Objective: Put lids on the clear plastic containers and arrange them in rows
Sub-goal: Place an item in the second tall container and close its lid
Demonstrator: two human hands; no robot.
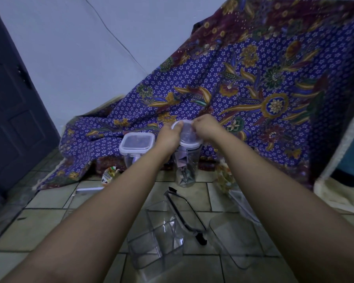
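A tall clear round container [186, 170] stands on the tiled floor with small items inside. A round clear lid [187, 134] lies on its mouth. My left hand [169, 135] grips the lid's left edge and my right hand [206, 127] grips its right edge. To the left stands a square clear container [136, 152] with its white-rimmed lid [137, 142] on. Nearer to me an open clear container with inner dividers [155, 233] sits on the floor. A black-rimmed clear lid [184, 213] leans beside it, and a flat clear lid [233, 240] lies at the right.
A purple patterned cloth [243, 82] drapes over something behind the containers. A dark door [12, 99] stands at the left. A snack packet [110, 174] lies by the cloth's edge, another packet [225, 176] at the right, and a cream blanket [339, 193] at far right.
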